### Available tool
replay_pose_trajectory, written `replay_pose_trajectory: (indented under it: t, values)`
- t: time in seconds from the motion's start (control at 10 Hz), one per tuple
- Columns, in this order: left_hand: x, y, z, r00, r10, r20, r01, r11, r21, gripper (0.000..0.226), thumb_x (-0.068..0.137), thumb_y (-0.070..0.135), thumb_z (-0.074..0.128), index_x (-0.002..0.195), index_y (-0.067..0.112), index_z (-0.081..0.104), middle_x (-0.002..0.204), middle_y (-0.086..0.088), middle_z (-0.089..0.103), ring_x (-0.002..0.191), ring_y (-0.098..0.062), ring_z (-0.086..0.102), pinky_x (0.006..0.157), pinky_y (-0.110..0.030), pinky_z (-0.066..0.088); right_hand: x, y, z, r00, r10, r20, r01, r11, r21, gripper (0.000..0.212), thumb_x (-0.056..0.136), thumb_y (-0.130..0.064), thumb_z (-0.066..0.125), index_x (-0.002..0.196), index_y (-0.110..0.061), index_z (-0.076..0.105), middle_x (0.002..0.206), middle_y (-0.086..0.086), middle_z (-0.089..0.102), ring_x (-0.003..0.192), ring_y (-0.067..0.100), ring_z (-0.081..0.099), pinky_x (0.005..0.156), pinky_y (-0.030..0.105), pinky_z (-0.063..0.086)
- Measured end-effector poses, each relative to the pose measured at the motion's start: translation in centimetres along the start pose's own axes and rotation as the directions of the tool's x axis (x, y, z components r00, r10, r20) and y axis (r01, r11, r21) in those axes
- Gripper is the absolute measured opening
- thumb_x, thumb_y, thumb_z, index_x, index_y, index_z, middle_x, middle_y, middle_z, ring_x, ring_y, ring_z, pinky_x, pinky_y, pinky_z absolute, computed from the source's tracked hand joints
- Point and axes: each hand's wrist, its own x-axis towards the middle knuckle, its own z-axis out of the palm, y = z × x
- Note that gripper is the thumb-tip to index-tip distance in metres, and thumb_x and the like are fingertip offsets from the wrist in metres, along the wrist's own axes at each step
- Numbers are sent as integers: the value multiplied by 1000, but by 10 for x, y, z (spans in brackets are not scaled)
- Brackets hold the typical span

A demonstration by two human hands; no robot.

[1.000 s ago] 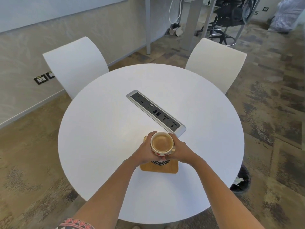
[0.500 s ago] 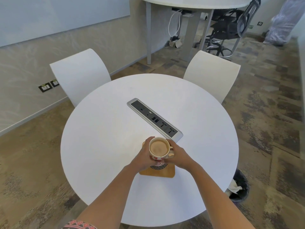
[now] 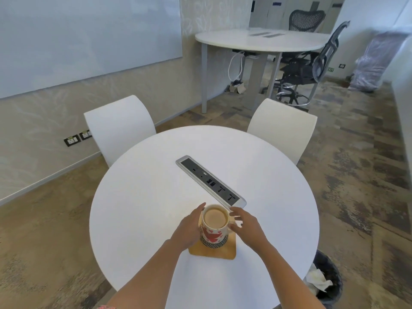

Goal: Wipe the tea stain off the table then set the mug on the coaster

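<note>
The mug [image 3: 215, 226] now stands on the wooden coaster [image 3: 214, 252] on the white table [image 3: 145, 208]. The right hand [image 3: 246, 226] has let go, its fingers loosely spread just beside the mug, while the left hand [image 3: 189, 228] still cups its side, fingers curled round it

I read one round white table [image 3: 145, 208]. A grey socket strip [image 3: 210, 185] is set into its middle, running diagonally from far left to near right. A wooden coaster [image 3: 214, 253] lies flat near the strip's near end, toward my edge.
</note>
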Motion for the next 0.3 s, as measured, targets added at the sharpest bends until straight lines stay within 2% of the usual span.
replay_pose_trajectory:
  t: [0.1, 0.2, 0.3]
  values:
    - [3, 11, -26, 940, 216, -265, -105, 920, 378, 62, 88, 4, 41, 147, 16, 23, 151, -1, 34, 139, -16, 33, 117, -35, 10, -8, -18, -21, 977, -72, -202, 70, 997, -17, 33, 87, -22, 65, 118, -28, 57, 115, -11, 61, 106, 11, 58, 91, 30, 49]
    - [35, 25, -67, 820, 384, -425, -105, 830, 548, 55, 89, 29, 33, 138, 4, 38, 139, -13, 51, 126, -28, 51, 113, -42, 23, -18, -64, -64, 853, -179, -490, 233, 971, 51, 20, 88, -23, 64, 107, -27, 62, 109, -10, 61, 100, 9, 60, 88, 33, 51]
    - [62, 69, -130, 741, 412, -530, -42, 816, 576, 61, 92, 35, 30, 137, -4, 41, 143, -20, 44, 132, -34, 43, 113, -42, 17, -51, -127, -121, 673, -300, -676, 423, 906, 18, 19, 87, -32, 62, 104, -24, 62, 105, -16, 63, 97, 7, 61, 88, 27, 51]
